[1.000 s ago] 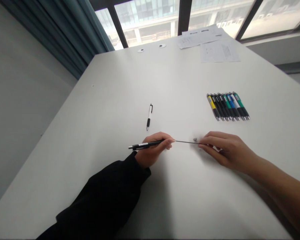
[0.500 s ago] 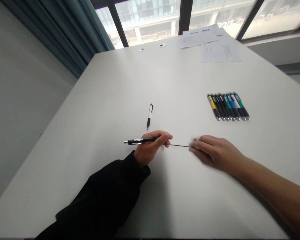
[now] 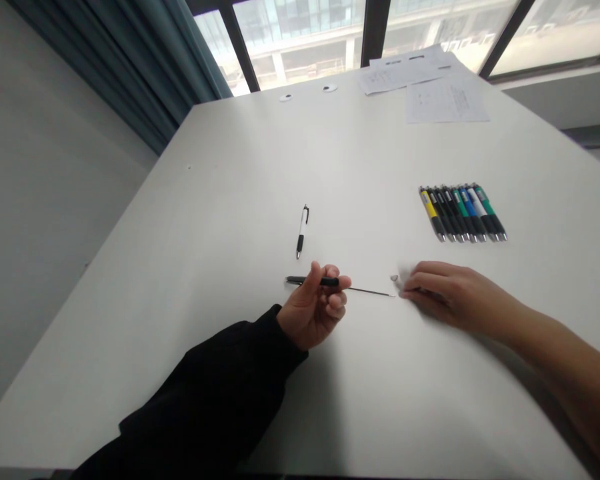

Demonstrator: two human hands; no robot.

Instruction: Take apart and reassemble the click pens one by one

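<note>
On the white table, past a row of pens and a lone white pen, my left hand pinches a black pen barrel. Its thin refill stands out, not fully inside, reaching toward my right hand, which is apart from the left; blur hides whether it grips the tip. A small metal part lies loose beside it.

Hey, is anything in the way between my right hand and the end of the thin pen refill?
Nothing visible: the right hand is right at the tip of the refill. A small metal piece lies to one side of that tip, not between them.
</note>
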